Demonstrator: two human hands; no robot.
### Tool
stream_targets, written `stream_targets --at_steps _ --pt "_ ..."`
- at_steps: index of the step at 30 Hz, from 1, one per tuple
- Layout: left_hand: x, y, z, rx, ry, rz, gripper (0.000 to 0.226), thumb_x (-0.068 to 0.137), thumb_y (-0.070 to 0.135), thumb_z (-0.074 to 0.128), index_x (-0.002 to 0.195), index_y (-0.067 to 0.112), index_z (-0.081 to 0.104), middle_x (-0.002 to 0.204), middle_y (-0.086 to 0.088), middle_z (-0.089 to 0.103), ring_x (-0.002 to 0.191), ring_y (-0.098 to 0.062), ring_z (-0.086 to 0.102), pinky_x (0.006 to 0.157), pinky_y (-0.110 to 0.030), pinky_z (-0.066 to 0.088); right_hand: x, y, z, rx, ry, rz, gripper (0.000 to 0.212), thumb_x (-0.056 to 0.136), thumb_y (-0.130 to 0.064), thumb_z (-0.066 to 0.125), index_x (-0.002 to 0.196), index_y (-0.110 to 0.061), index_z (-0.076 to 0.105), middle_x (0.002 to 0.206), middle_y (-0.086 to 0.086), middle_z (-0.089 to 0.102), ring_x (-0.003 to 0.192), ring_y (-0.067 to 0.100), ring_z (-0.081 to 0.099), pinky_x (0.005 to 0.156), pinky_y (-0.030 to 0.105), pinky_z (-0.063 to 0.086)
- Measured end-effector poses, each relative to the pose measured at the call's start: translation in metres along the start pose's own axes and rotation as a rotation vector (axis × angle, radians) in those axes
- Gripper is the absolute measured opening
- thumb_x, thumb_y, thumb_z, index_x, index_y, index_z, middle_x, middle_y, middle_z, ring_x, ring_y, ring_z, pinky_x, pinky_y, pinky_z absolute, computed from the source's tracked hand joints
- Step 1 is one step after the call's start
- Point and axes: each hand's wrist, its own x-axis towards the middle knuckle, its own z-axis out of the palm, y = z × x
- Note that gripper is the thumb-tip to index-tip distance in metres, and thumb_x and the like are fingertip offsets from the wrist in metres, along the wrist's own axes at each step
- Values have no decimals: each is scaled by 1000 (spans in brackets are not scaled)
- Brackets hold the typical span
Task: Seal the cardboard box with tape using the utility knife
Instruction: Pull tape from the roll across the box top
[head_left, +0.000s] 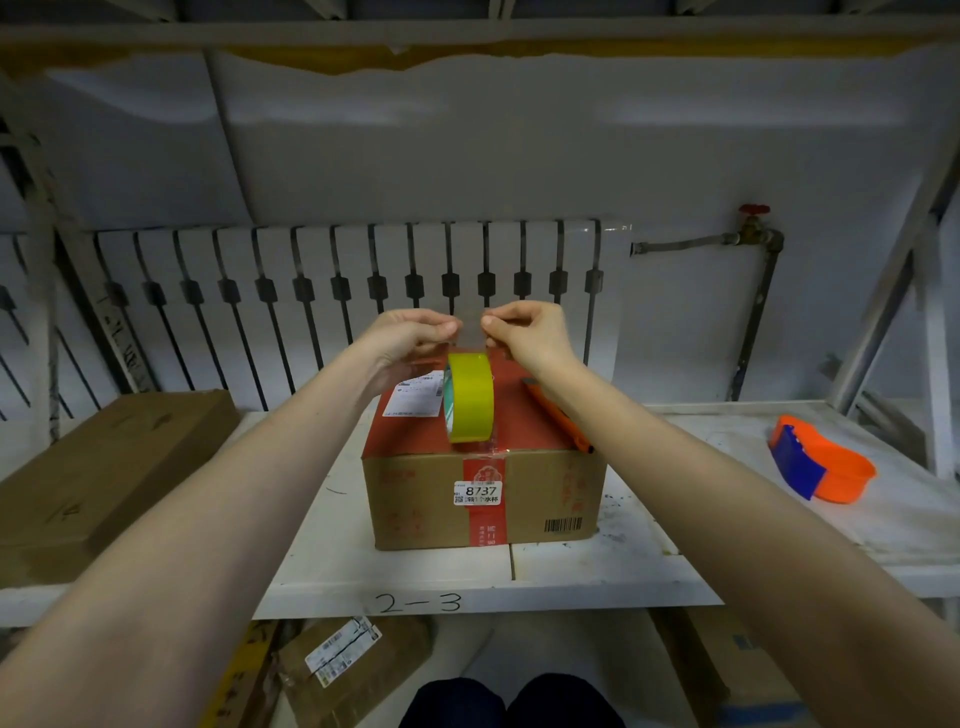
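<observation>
Both hands pinch the free end of clear tape above the cardboard box (483, 499) — left hand (410, 338) and right hand (524, 338) each closed on a corner. The tape roll (470, 397) stands on edge on the box lid, just below the fingers; the utility knife (558, 415) lies on the lid's right side, nearer the right hand.

I have a single view, a wide-angle camera on the person's head, looking forward and down across a white shelf (597, 571) toward the wall behind. It sits close: both forearms enter from the bottom corners, the cardboard box (483, 499) fills the centre, and straight lines bow near the edges.
</observation>
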Motion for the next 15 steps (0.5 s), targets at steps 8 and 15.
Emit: stream_targets --at_steps 8,15 --pt "12 -9 4 136 121 123 13 81 3 67 81 16 69 86 -3 68 81 -19 67 72 -28 56 18 13 2 -267 -22 -161 12 81 -12 71 92 -10 75 78 1 70 75 11 66 80 31 55" --pt "14 -8 7 233 182 210 14 81 5 67 74 17 68 78 -3 65 69 -16 61 59 -23 50 17 10 -1 -187 -52 -99 12 81 -8 70 92 -6 73 75 11 69 65 20 62 60 23 52"
